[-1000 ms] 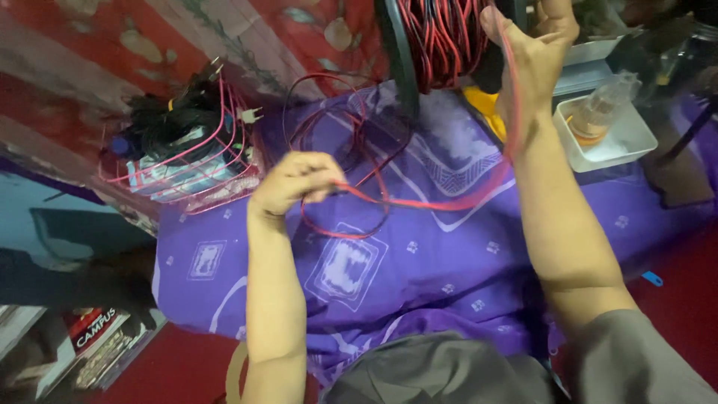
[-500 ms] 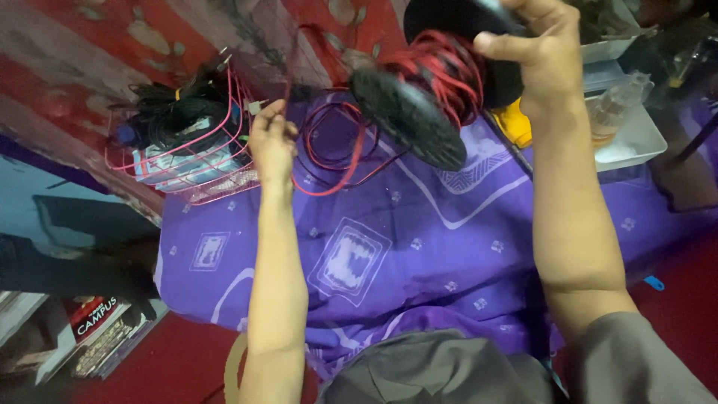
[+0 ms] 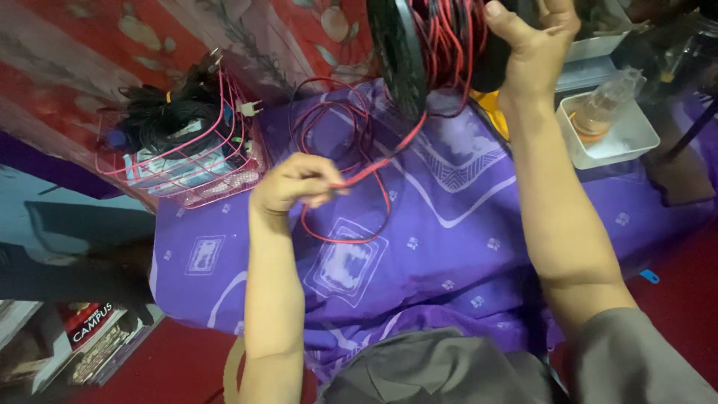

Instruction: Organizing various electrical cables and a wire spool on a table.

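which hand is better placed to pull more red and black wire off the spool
Left. The left hand already pinches the red and black wire just below the spool, with loose loops lying on the purple cloth beside it. The right hand is busy holding the spool up.

red printed package (image 3: 88,320) – lower left, floor | pale boxes (image 3: 168,168) – pink basket (image 3: 217,187)

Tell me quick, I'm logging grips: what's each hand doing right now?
Left hand: closed, pinching the thin red-and-black twin wire.
Right hand: holding up the black plastic wire spool.
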